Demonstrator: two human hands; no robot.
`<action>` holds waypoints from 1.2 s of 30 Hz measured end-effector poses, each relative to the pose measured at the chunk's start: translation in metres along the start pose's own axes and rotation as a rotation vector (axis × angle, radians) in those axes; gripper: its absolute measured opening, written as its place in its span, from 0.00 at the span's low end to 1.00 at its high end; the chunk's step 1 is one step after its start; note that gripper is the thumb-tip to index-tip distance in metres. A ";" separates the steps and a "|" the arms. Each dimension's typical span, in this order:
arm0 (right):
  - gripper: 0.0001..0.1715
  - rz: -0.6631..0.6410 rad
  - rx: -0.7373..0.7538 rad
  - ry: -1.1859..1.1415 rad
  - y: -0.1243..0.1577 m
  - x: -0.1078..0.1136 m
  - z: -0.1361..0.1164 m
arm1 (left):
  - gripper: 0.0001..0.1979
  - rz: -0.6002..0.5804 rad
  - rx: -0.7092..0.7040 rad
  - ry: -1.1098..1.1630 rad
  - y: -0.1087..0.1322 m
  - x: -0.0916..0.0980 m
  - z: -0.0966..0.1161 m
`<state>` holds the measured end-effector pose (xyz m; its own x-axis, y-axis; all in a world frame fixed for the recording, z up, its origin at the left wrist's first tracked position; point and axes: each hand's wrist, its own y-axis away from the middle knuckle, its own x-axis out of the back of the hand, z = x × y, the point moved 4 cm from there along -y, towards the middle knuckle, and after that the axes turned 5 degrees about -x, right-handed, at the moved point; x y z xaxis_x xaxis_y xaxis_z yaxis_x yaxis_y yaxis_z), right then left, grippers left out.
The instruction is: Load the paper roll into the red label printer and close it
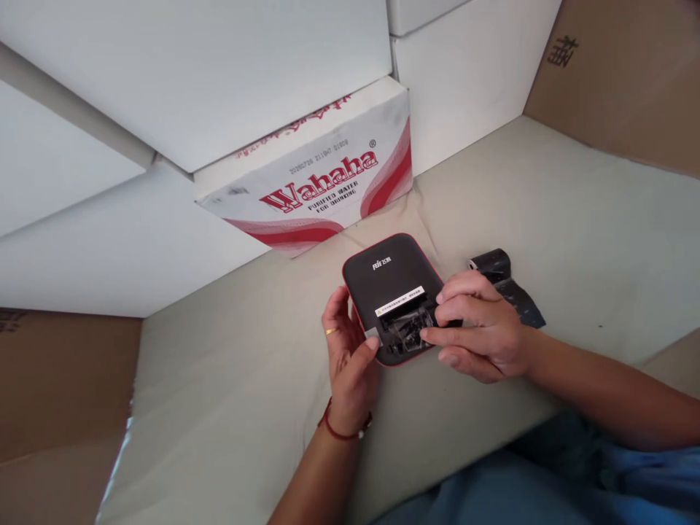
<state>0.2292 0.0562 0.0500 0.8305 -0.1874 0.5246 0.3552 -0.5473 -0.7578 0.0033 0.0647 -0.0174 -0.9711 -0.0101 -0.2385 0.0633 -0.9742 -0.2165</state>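
A black device (394, 281) with a red edge and a white label strip is held in the middle of the view. Below the strip, a recess shows dark, shiny material whose details are hard to make out. My left hand (350, 357) grips the device from its left side, the thumb on a small grey piece at the lower left corner. At the right side, my right hand (484, 328) is closed, with fingertips on the device's right edge and by the recess. Beyond it, a black roll (492, 264) lies on the table with a loose strip unrolled.
A white and red Wahaha box (328, 182) stands behind the device on the cloth-covered table (219, 394). White boxes (464, 80) line the back. Brown cardboard (628, 80) stands at the right and more cardboard (65, 386) at the left.
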 end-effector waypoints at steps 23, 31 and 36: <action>0.24 -0.274 -0.228 0.053 -0.046 0.012 0.005 | 0.38 0.023 0.089 0.257 -0.005 0.004 -0.025; 0.16 -0.973 -0.583 0.666 -0.104 -0.033 0.020 | 0.20 0.147 0.146 0.346 -0.013 0.013 -0.045; 0.15 -0.974 -0.537 0.689 -0.106 -0.059 0.026 | 0.18 0.137 0.121 0.331 -0.014 0.012 -0.047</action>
<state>0.1538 0.1461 0.0895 -0.1145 0.1785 0.9772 0.3348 -0.9192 0.2072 0.0020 0.0891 -0.0616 -0.8272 -0.0882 -0.5550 0.1405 -0.9887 -0.0523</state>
